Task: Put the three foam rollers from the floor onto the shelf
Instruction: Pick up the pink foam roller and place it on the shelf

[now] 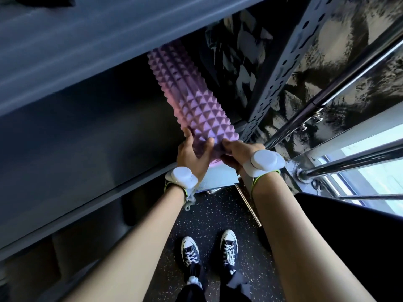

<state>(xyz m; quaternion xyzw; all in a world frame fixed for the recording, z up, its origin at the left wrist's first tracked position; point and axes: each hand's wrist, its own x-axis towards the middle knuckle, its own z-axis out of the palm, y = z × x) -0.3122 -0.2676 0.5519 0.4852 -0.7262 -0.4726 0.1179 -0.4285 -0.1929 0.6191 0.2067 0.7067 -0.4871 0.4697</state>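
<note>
A purple foam roller (pixel 189 94) with a spiked surface lies lengthwise on the dark shelf (pixel 87 131), its far end reaching into the shelf's depth under the board above. My left hand (pixel 192 153) grips the near end from the left side. My right hand (pixel 237 153) holds the same end from the right. Both wrists carry white sensor bands. No other roller is visible.
An upper shelf board (pixel 87 46) runs overhead at the left. A perforated metal upright (pixel 277 88) and chrome bars (pixel 340 88) stand at the right. A pale box (pixel 218 177) sits under the roller's near end. My shoes (pixel 209 249) stand on speckled black flooring.
</note>
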